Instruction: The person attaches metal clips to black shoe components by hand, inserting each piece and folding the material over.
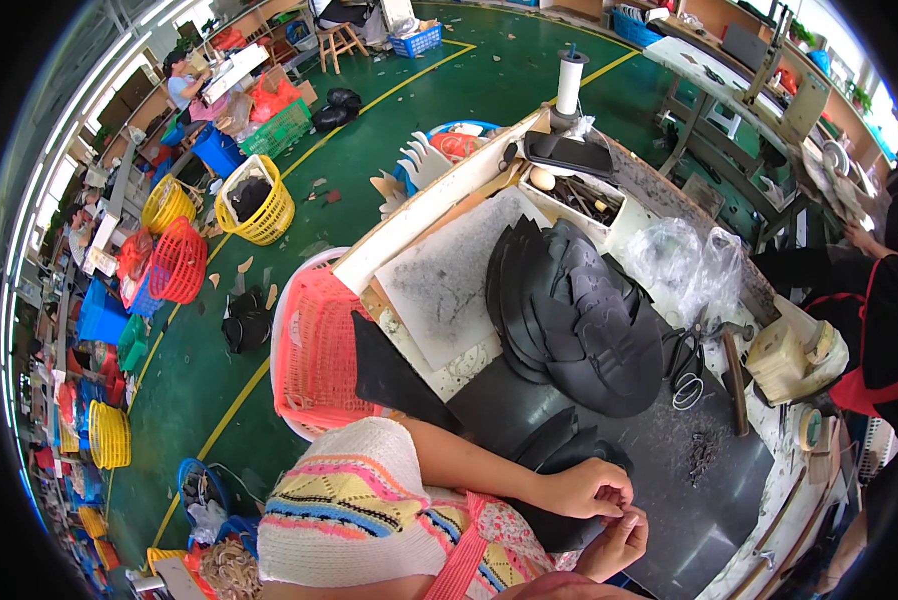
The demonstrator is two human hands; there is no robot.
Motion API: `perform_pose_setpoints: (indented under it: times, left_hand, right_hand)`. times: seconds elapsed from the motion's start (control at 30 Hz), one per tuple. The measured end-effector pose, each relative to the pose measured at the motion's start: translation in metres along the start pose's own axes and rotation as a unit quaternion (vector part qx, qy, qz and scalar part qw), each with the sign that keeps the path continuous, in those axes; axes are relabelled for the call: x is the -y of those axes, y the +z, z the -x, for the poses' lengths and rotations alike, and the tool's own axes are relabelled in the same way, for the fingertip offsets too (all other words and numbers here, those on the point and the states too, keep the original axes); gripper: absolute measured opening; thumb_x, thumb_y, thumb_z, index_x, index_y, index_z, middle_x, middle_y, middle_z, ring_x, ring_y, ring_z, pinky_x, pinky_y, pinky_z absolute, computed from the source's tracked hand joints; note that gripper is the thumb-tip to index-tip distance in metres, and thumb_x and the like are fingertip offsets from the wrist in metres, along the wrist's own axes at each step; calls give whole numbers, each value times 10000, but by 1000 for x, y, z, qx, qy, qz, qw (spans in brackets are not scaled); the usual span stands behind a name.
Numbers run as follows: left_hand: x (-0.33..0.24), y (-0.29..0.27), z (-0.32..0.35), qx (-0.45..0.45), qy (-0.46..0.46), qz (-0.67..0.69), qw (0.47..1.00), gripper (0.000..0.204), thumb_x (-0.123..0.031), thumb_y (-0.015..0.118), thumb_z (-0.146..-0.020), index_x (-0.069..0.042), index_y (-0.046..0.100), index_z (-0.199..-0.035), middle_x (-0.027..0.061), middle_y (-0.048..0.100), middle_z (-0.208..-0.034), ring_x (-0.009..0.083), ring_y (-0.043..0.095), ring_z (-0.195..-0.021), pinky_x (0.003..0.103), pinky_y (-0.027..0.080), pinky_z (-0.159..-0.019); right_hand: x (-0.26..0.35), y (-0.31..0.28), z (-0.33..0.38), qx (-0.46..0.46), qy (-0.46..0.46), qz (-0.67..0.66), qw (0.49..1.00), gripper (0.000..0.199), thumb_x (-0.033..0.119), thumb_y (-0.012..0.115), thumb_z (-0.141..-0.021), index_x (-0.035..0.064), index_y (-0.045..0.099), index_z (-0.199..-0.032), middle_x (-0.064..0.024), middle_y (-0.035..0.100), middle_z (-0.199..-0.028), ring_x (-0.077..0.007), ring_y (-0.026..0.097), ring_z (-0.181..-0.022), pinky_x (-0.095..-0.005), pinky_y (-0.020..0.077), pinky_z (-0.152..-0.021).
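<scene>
My left hand (587, 488) reaches in across the table's near edge, fingers bent into a pinch. Close against it is my right hand (617, 546), thumb and fingertips pressed together, the two hands' fingertips nearly touching. Whatever lies between the fingers is too small to make out. Beneath and behind the hands sits a small pile of black cut pieces (567, 445). Farther off, a tall overlapping stack of black curved pieces (579, 315) covers the middle of the table. Small dark bits (704, 456) lie scattered on the black work mat (659, 500) to the right.
Right of the stack lie scissors (683, 362), a hammer (736, 385) and a clear plastic bag (674, 262). Behind are a tool box (609, 222), a phone (569, 153) and a thread spool (570, 85). A pink basket (314, 340) stands left. Another person (874, 310) is at the right.
</scene>
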State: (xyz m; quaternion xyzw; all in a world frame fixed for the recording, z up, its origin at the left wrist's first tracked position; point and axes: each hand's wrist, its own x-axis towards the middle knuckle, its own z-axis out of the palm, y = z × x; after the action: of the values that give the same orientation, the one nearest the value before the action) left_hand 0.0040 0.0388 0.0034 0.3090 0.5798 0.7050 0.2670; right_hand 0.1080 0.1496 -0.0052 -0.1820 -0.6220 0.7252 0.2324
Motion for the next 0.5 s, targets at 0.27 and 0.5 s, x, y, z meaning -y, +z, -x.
perform_pose_setpoints:
  times: [0.27,0.5]
  left_hand:
    - [4,-2,8,49,185,-37,981,162,102,624,-639,-31,595,-728,65,592,-743,257,579,-723,336,477,-591]
    - [-1,-11,9,96,214,-75,969,154,97,585,-660,-33,607,-740,66,581,-748,247,569,-711,342,474,-600]
  right_hand:
    - [1,-19,2,81,80,-96,989,297,222,645,-885,-50,551,-813,-93,561,-763,-144,514,-642,-257,411,-567]
    - [6,-20,4,132,243,-173,945,391,262,701,-832,-103,602,-931,-148,635,-822,-203,627,-703,-284,510,-624]
